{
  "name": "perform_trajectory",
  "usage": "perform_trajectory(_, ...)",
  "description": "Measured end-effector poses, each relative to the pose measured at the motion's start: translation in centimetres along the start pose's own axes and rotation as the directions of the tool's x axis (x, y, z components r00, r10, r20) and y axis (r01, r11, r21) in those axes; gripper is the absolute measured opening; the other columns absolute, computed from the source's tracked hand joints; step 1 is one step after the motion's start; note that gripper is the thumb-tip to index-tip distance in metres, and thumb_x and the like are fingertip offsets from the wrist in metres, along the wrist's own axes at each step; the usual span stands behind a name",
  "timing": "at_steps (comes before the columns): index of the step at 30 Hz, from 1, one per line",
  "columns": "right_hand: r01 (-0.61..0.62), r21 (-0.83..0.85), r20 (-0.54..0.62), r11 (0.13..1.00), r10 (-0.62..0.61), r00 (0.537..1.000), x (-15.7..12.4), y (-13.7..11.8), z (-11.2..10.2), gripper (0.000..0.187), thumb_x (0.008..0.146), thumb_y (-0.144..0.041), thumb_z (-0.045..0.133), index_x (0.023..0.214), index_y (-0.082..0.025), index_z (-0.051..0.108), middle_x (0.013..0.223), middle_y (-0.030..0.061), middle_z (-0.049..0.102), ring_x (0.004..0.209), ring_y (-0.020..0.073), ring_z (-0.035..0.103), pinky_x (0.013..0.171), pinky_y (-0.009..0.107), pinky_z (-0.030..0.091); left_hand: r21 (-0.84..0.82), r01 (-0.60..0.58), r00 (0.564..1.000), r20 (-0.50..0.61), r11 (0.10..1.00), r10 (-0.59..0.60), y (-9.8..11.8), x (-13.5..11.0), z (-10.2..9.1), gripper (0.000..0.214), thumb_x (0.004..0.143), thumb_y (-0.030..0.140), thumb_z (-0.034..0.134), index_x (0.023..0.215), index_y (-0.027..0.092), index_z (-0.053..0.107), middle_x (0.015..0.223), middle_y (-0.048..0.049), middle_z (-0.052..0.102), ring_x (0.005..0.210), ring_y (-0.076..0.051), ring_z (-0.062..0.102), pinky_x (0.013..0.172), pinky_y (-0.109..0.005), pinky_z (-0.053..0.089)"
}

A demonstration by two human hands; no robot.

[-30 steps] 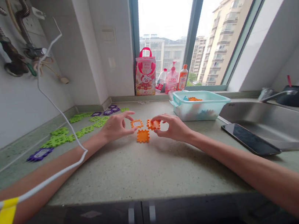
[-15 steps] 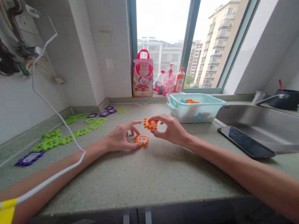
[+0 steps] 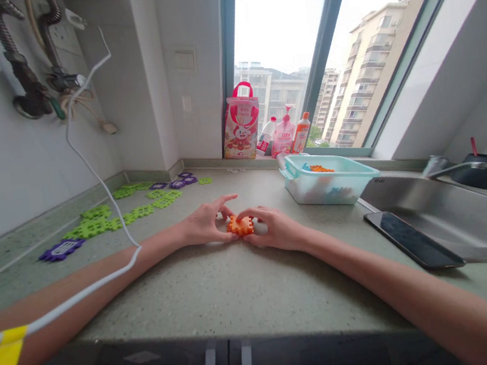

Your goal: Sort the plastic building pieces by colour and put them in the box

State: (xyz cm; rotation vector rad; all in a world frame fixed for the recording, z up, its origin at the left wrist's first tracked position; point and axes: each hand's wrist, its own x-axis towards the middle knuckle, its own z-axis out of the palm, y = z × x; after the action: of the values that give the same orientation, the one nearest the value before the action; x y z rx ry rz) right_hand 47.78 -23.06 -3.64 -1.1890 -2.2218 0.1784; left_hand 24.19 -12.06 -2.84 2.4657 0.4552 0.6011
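Over the middle of the counter, my left hand (image 3: pixel 204 223) pinches the left side of an orange toothed interlocking tile between thumb and fingers, with its index finger stretched out above. My right hand (image 3: pixel 274 227) has thumb and index finger closed on a second orange interlocking tile (image 3: pixel 240 225) from the right. Both tiles are together at one spot, the right hand's one largely covering the other. Whether their teeth are joined I cannot tell. To the left, green interlocking tiles (image 3: pixel 91 228) lie in a linked chain, and a purple tile (image 3: pixel 61 250) with a white printed centre sits near its end.
A pale turquoise tub (image 3: pixel 330 191) with orange and blue pieces stands back right, beside the steel sink (image 3: pixel 414 207). A phone (image 3: pixel 412 240) lies at the sink's edge. A white cable (image 3: pixel 107 195) hangs across my left forearm. More purple tiles (image 3: pixel 182 182) lie at the back.
My right hand has brought its orange tile down and left onto the one at my left hand. The camera view has shifted slightly left.
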Motion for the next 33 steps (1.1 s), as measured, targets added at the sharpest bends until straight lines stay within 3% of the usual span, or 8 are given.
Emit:
perform_trajectory(9, 0.014, -0.181, -0.041, 0.983, -0.022, 0.999, 0.6, -1.0, -0.3, 0.041, 0.08, -0.023, 0.081, 0.121, -0.026, 0.072, 0.101, 0.0044, 0.076, 0.091, 0.0227, 0.069, 0.087, 0.036, 0.053, -0.006, -0.031, 0.999, 0.024, 0.999, 0.032, -0.2, -0.1, -0.8, 0.101, 0.078, 0.05, 0.084, 0.163, 0.024, 0.036, 0.139, -0.0128, 0.069, 0.127, -0.029, 0.064, 0.108, -0.042, 0.049)
perform_trajectory(14, 0.031, -0.41, -0.252, 0.911, -0.146, 0.957, 0.6, 1.4, -6.5, 0.046, 0.082, -0.019, 0.074, 0.127, -0.028, 0.07, 0.118, 0.0065, 0.076, 0.109, 0.029, 0.066, 0.099, 0.043, 0.052, 0.117, -0.036, 0.998, -0.037, 0.992, 0.041, -1.5, -0.3, -2.1, 0.089, 0.089, 0.057, 0.073, 0.162, 0.024, 0.036, 0.152, -0.0151, 0.059, 0.14, -0.03, 0.055, 0.115, -0.047, 0.043)
perform_trajectory(17, -0.247, -0.553, -0.488, 0.796, -0.07, 0.87, -0.7, 4.0, -11.9, 0.041, 0.086, -0.026, 0.073, 0.126, -0.025, 0.071, 0.116, 0.0095, 0.076, 0.11, 0.0328, 0.065, 0.098, 0.046, 0.051, 0.247, -0.002, 1.0, 0.002, 0.969, 0.001, -1.9, -0.3, -2.3, 0.088, 0.088, 0.058, 0.074, 0.16, 0.022, 0.039, 0.152, -0.0153, 0.058, 0.142, -0.032, 0.053, 0.12, -0.047, 0.039)
perform_trajectory(20, -0.606, -0.572, -0.689, 0.553, 0.076, 0.72, -3.0, 6.6, -16.0, 0.041, 0.086, -0.039, 0.072, 0.124, -0.022, 0.073, 0.107, 0.0128, 0.076, 0.105, 0.0353, 0.064, 0.09, 0.046, 0.05, 0.346, -0.009, 0.996, 0.087, 0.938, -0.023, -1.7, -0.3, -2.1, 0.085, 0.091, 0.059, 0.07, 0.16, 0.019, 0.041, 0.154, -0.0166, 0.056, 0.144, -0.034, 0.051, 0.122, -0.047, 0.038)
perform_trajectory(22, -0.734, -0.541, -0.745, 0.411, 0.169, 0.645, -4.4, 8.0, -17.5, 0.044, 0.086, -0.045, 0.071, 0.123, -0.022, 0.074, 0.101, 0.0143, 0.076, 0.1, 0.0352, 0.065, 0.085, 0.044, 0.049, 0.39, -0.013, 0.991, 0.126, 0.921, -0.039, -1.4, -0.2, -2.0, 0.083, 0.094, 0.061, 0.065, 0.16, 0.017, 0.042, 0.158, -0.0175, 0.053, 0.145, -0.034, 0.05, 0.122, -0.046, 0.038)
perform_trajectory(26, -0.829, -0.479, -0.76, 0.288, 0.335, 0.556, -5.8, 9.4, -18.4, 0.048, 0.084, -0.054, 0.071, 0.122, -0.025, 0.076, 0.096, 0.0152, 0.076, 0.095, 0.0357, 0.067, 0.079, 0.043, 0.048, 0.425, 0.003, 0.985, 0.153, 0.905, -0.075, -1.2, -0.1, -2.0, 0.082, 0.096, 0.065, 0.059, 0.16, 0.016, 0.042, 0.162, -0.0174, 0.048, 0.147, -0.034, 0.048, 0.124, -0.045, 0.035)
perform_trajectory(31, -0.894, -0.355, -0.714, 0.275, 0.537, 0.449, -5.7, 9.7, -18.7, 0.056, 0.083, -0.062, 0.071, 0.129, -0.03, 0.074, 0.103, 0.0135, 0.076, 0.095, 0.0352, 0.07, 0.08, 0.044, 0.051, 0.43, -0.006, 0.984, 0.164, 0.903, -0.071, -1.1, -0.1, -2.1, 0.08, 0.096, 0.065, 0.058, 0.159, 0.017, 0.044, 0.161, -0.0167, 0.05, 0.146, -0.034, 0.048, 0.123, -0.046, 0.036)
perform_trajectory(33, -0.897, -0.333, -0.708, 0.291, 0.551, 0.442, -5.7, 9.5, -18.9, 0.061, 0.083, -0.063, 0.07, 0.134, -0.03, 0.071, 0.106, 0.0134, 0.077, 0.097, 0.0361, 0.07, 0.083, 0.047, 0.052, 0.434, -0.008, 0.984, 0.163, 0.901, -0.069, -1.0, -0.1, -2.1, 0.08, 0.096, 0.065, 0.059, 0.158, 0.017, 0.044, 0.16, -0.0166, 0.05, 0.146, -0.034, 0.049, 0.123, -0.045, 0.037)
